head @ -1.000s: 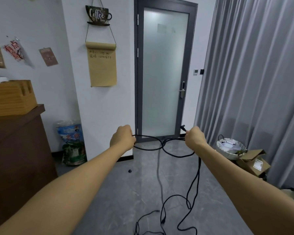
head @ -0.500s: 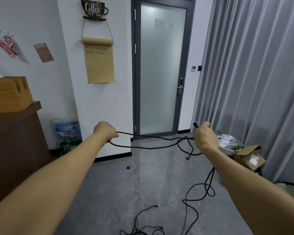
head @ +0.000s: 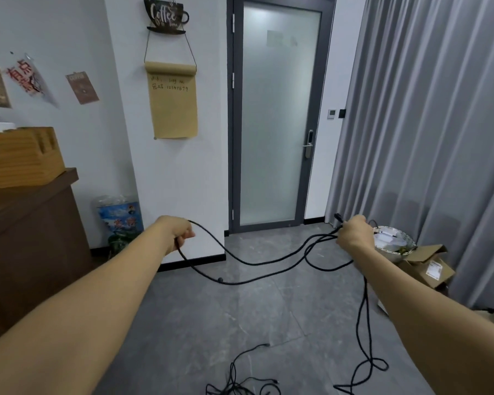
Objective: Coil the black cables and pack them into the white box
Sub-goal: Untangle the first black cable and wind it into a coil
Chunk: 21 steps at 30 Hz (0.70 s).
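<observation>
Two hands grip one black cable (head: 257, 262) w/ fingers curled round it, left hand (head: 180, 233) & right hand (head: 354, 233) held wide apart, slack sagging btwn them over open grey floor (head: 200, 317), rest trailing down to a tangle at the bottom edge.

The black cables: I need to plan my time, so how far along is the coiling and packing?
Early. Done: a few loops gathered in the right hand. In hand: the left hand grips a black cable that sags between both hands. Left: the length trailing to the floor, the tangled cables there, and all packing; no white box shows clearly.
</observation>
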{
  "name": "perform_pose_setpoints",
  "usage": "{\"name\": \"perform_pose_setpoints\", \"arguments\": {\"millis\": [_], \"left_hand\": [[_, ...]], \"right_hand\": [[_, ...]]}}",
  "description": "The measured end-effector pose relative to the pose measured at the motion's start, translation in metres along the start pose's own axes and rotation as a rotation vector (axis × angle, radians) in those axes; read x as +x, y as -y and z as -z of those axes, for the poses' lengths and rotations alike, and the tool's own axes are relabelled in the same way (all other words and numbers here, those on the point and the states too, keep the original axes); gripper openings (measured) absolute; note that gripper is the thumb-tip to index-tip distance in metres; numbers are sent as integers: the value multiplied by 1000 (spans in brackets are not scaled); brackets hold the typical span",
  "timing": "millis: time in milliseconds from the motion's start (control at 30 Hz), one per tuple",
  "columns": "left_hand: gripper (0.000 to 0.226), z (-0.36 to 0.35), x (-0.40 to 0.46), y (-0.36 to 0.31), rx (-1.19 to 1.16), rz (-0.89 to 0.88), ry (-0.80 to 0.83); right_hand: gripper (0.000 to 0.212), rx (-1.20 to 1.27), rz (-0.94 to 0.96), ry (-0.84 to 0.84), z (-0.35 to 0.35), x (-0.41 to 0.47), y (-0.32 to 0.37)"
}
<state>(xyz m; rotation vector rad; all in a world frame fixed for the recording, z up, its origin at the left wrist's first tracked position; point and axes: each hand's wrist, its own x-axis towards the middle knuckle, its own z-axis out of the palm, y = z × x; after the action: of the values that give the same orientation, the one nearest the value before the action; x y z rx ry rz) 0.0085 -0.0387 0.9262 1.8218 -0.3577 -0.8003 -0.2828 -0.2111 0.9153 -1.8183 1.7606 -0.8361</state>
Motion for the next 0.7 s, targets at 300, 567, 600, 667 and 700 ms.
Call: {"name": "perform_pose_setpoints", "arguments": {"millis": [300,567,600,667,700], "left_hand": [[20,-85,-46,1,119,-295,318],[31,-107,-39,20,150,-189,334],[34,-108,-39,21,128,-180,347],[44,-113,-41,23,53,-165,390],[50,-116,-41,23,16,-173,412]], "right_hand": [[20,402,128,234,-10,-20,37],[29,642,92,343,-7,-29,46],[31,667,87,365,-8,-30,47],[31,721,83,415,-9,-31,49],[30,746,81,445,-10,-32,51]]}}
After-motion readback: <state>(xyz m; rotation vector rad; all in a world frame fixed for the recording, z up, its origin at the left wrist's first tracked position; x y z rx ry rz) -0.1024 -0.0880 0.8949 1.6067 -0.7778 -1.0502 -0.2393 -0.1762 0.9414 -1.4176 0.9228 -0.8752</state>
